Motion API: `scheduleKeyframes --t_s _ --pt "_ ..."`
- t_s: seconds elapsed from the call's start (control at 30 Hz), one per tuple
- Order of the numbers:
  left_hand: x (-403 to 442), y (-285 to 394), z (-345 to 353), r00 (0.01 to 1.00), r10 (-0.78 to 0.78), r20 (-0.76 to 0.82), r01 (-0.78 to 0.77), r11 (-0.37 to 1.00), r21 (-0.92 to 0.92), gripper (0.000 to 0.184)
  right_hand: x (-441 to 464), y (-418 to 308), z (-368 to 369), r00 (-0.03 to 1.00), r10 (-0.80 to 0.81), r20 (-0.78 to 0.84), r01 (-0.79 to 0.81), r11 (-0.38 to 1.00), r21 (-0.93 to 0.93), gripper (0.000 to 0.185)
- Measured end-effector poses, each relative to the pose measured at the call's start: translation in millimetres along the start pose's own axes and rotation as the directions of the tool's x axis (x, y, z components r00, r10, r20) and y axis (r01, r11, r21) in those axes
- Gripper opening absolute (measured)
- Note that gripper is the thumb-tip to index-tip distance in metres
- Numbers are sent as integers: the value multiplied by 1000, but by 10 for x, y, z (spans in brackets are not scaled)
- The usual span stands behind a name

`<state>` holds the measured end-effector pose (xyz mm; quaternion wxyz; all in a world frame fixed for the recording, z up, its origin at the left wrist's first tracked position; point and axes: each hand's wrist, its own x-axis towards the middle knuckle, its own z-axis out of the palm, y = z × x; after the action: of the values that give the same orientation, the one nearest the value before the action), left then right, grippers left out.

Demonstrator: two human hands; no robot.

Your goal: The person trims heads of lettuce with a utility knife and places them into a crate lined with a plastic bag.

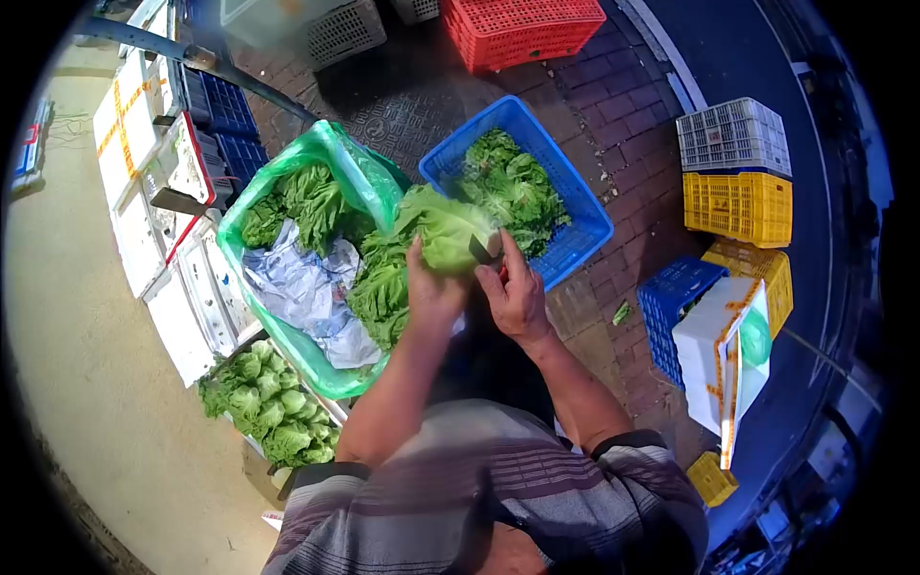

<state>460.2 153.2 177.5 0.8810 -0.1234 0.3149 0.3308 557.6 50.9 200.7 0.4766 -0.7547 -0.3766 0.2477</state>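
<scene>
From the head camera, looking down, a person's two bare hands are working at the middle of the view. The left hand (434,290) is cupping a head of lettuce (443,228) from below, its grip closing round the leaves. The right hand (518,299) is pinching a small knife (482,251), whose dark, flat blade is lying against the lettuce; a bit of red is showing between the fingers.

The lettuce is looking soft, ruffled and pale green. It is hanging above the space between an open green plastic bag (359,163) and a blue basket (587,218). Its long axis is running slantwise, the frilly end pointing up and left toward the bag, the paler end facing the right hand.

The thin, shiny bag is folding outward at its rim, and inside it darker leafy heads (311,206) are lying around crumpled whitish plastic (305,292). The rigid, rectangular basket is sitting tilted, holding loose curly greens (517,187). The bag's right edge and the basket's left corner are nearly meeting, leaving little room there.

Beyond the basket's right edge, brick paving (628,158) is stretching openly toward stacked yellow crates (738,206), with a leaf scrap (622,312) lying on it. By the bag's lower left corner, rounded lettuces (268,402) are sitting packed together.
</scene>
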Motion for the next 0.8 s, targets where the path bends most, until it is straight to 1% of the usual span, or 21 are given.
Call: scheduleKeyframes --t_s 0.07,0.17,0.27,0.37,0.47,0.57,0.67,0.77,0.8 --pt "-22 -20 8 1000 0 -27 -1 1000 -23 41 -3 -24 -3 1000 -4 0 4 1000 18 66" --pt "-50 -26 -14 1000 -6 7 6 999 -33 43 -8 -47 -5 999 35 6 -35 999 17 66" --pt "-83 -74 43 996 -2 91 3 1000 -11 45 15 -4 15 997 -65 -41 66 997 34 65" --pt "-65 -80 -2 998 56 -12 -56 998 5 46 -10 4 -13 1000 7 4 -7 999 33 62" --pt "-92 -115 26 999 -6 36 6 1000 -16 46 -15 -31 -56 998 56 25 -58 994 92 61" --pt "-77 -142 18 999 46 -9 -46 999 -3 45 -16 -43 -89 995 92 29 -94 992 83 61" --pt "-49 -137 -28 1000 15 -22 -16 1000 -10 43 -15 -30 -148 992 111 55 -115 990 87 59" --pt "-41 -202 46 996 27 -80 -27 1000 -3 43 6 24 -135 999 -13 -51 16 998 67 55" --pt "-35 -211 49 995 17 -94 -16 1000 14 44 9 26 -149 998 -25 -52 28 998 63 55"
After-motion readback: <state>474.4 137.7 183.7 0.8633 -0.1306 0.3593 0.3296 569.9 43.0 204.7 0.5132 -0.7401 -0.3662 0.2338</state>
